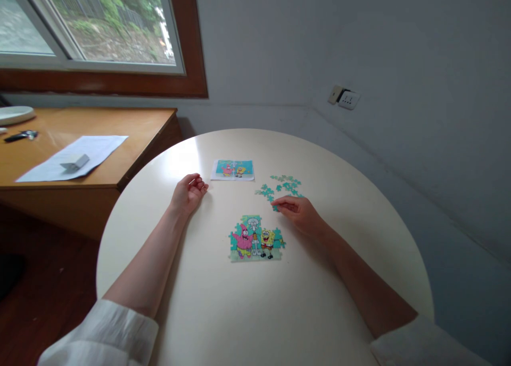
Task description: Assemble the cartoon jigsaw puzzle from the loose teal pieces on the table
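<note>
A partly assembled cartoon jigsaw puzzle (255, 239) lies on the round cream table (207, 302) in front of me. My right hand (299, 212) rests just right of it, fingers pinched on a teal puzzle piece (275, 208) at the edge of a scatter of several loose teal pieces (281, 187). My left hand (188, 191) rests on the table to the left, fingers loosely curled, nothing in it. A small reference picture (232, 170) of the puzzle lies beyond, between my hands.
A wooden desk (131, 137) stands at the left with a sheet of paper (72, 155), a small grey object (75, 163) and a white plate (14, 114). A window is above it. A wall socket (345, 98) sits on the wall at the right.
</note>
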Motion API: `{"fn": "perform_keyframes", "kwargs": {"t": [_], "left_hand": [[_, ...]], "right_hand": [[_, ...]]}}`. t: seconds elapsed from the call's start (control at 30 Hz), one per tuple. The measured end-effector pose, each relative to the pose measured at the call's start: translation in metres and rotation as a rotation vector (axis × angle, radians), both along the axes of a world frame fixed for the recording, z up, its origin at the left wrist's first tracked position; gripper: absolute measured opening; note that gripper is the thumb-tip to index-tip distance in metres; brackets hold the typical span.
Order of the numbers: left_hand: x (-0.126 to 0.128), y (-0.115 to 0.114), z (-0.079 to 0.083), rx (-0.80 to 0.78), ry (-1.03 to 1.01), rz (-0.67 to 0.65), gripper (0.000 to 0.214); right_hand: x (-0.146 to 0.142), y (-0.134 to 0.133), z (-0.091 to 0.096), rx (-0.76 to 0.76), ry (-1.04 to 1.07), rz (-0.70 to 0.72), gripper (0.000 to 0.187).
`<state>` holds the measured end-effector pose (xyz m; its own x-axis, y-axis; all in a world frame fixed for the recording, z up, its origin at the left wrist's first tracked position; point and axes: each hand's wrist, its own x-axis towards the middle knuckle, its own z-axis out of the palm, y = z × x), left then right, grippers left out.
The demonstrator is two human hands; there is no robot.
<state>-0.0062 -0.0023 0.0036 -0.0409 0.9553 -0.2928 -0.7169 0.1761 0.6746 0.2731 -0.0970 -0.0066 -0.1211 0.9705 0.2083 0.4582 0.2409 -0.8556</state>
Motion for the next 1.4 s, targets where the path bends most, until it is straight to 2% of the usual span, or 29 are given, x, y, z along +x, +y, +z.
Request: {"fn": "perform_keyframes", "kwargs": {"t": [0.47, 1.4], "left_hand": [[0.0017, -0.0032, 0.0039, -0.005, 0.007, 0.006, 0.014], [0.0016, -0.0025, 0.0035, -0.005, -0.002, 0.011, 0.013]], "right_hand": [[-0.0009, -0.0001, 0.0000, -0.037, 0.094, -0.004, 0.020], [-0.0010, 0.0005, -0.0017, -0.064, 0.128, -0.023, 0.019]]}}
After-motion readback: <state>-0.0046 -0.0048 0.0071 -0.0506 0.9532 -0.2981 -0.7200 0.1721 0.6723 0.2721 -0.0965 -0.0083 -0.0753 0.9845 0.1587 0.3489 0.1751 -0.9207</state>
